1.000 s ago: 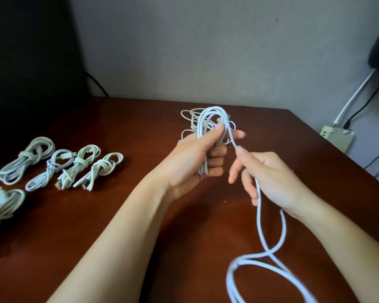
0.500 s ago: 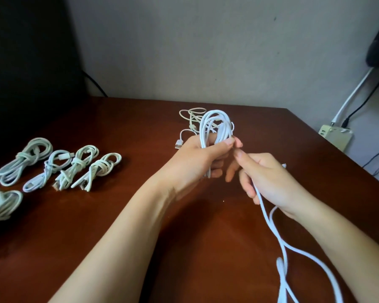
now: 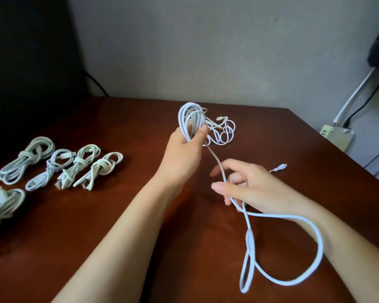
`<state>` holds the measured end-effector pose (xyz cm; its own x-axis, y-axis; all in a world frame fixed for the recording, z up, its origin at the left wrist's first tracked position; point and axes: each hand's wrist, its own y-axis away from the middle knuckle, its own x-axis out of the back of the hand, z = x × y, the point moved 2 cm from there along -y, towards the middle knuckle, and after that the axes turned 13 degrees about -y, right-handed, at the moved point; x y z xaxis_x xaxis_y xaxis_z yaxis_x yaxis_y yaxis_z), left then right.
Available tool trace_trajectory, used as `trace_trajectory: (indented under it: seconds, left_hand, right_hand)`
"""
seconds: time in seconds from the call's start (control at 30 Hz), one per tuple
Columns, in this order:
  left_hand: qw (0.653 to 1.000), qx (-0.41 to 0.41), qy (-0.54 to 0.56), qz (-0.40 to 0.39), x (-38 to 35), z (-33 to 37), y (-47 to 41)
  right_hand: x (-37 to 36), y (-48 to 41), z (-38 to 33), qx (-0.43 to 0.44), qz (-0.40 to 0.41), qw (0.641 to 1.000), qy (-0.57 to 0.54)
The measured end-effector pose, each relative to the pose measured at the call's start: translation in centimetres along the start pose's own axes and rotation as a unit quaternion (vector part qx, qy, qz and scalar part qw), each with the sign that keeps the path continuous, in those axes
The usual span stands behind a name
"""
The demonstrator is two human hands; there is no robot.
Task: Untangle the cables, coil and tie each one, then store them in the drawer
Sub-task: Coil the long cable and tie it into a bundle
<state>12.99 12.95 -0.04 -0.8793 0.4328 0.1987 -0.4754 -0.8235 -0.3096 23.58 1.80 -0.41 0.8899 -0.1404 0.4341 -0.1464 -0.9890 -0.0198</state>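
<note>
- On the brown counter [image 3: 118, 215], near its middle, a white cable [image 3: 190, 119] is being coiled above the surface.
- The gathered loops of that cable are gripped by the left hand [image 3: 185, 147]. Its fingers and thumb are curled tightly round the lower part of the coil, and the rounded tops of the loops are left standing upright above the fist.
- One strand is led down and to the right from the coil into the right hand [image 3: 245, 184], where it is held loosely between the thumb and the half-curled fingers. The index finger is stretched out above the strand.
- Below the right hand, the rest of the cable is laid in a wide loop on the counter, crossing itself near the front edge.
- A small white connector [image 3: 279, 167] is seen lying on the counter just beyond the right hand. Which cable it belongs to cannot be told.
- Behind the left hand, a loose tangle [image 3: 222, 132] of thin white cables is left on the counter, not yet coiled.
- At the left, five tied bundles [image 3: 79, 165] are laid out: four side by side in a row, and a fifth nearer the left edge.
- Off the counter's right side, a pale power strip [image 3: 337, 136] is seen against the wall [image 3: 206, 51].
</note>
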Motion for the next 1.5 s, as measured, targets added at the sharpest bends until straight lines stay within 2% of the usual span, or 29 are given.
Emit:
trace_trajectory:
  seconds: [0.13,0.27,0.33,0.43,0.53,0.67,0.83,0.9,1.03,1.17,1.27,1.33,1.5]
  left_hand:
    - [0.999,0.003,-0.011,0.044,0.6,0.1,-0.3]
    - [0.993,0.032,-0.028,0.111,1.7,-0.7,-1.0]
    - [0.985,0.044,-0.066,0.152,2.3,-1.2,-1.3]
    - [0.972,0.048,-0.114,0.199,3.3,-2.4,-1.5]
    - [0.965,0.057,-0.158,0.202,3.8,-3.0,-1.4]
    - [0.954,0.084,-0.212,0.195,3.6,-2.8,-1.0]
    - [0.968,0.046,-0.168,0.181,3.3,-2.6,-1.1]
    - [0.969,0.042,-0.171,0.172,3.1,-2.5,-1.0]
    - [0.972,0.030,-0.167,0.164,2.6,-2.3,-1.0]
    - [0.977,0.050,-0.136,0.155,2.5,-2.2,-1.0]
    - [0.982,0.136,-0.007,0.133,2.4,-2.3,-1.2]
    - [0.971,0.197,0.087,0.107,2.4,-2.5,-1.3]
    - [0.899,0.286,0.326,0.069,2.7,-2.5,-1.5]
  right_hand:
    - [0.3,0.1,-0.2,0.023,-0.018,1.000,-0.009]
    - [0.5,0.1,-0.3,0.078,0.013,0.997,-0.001]
    - [0.8,0.0,-0.2,0.111,0.078,0.991,0.004]
    - [2.0,-0.1,0.1,0.130,0.228,0.965,-0.017]
    - [3.8,-0.1,0.6,0.122,0.349,0.929,0.033]
    - [5.3,-0.2,1.2,0.110,0.396,0.892,0.186]
    - [6.0,-0.6,2.8,0.021,0.363,0.871,0.332]
    - [6.1,-0.7,3.1,0.022,0.354,0.866,0.352]
    - [5.2,-0.3,1.7,0.189,0.367,0.867,0.280]
    - [2.5,0.4,-0.5,0.316,0.276,0.879,0.228]
    - [0.7,0.4,-0.6,0.302,0.188,0.906,0.232]
    - [0.2,0.3,-0.1,0.276,0.144,0.914,0.261]
    - [-0.1,0.2,0.2,0.238,0.086,0.923,0.289]
